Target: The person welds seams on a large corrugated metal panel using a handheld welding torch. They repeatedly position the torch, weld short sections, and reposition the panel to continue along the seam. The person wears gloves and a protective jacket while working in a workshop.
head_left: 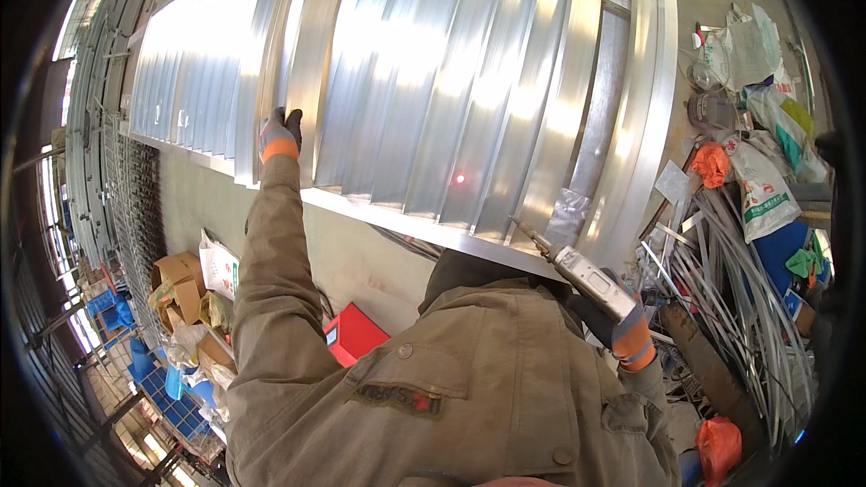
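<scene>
In front of me lies a large silver metal louvre panel [663,54] with a row of slanted slats. My left hand [280,133], in a grey and orange glove with dark fingertips, is closed on an upright metal bar [317,45] between the panel's two slatted sections. My right hand [622,329], gloved alike, grips a handheld welding gun [586,275] with a light metal body. Its thin nozzle points up and left, close to the lower ends of the right-hand slats. A red light spot [460,179] shows on a slat left of the nozzle.
At right lie a heap of thin metal strips [731,307], sacks [762,180] and orange cloth [711,164]. A red machine [354,334] stands below the panel. Cardboard boxes [180,280] and blue crates [171,406] sit at lower left, long metal profiles [90,153] at far left.
</scene>
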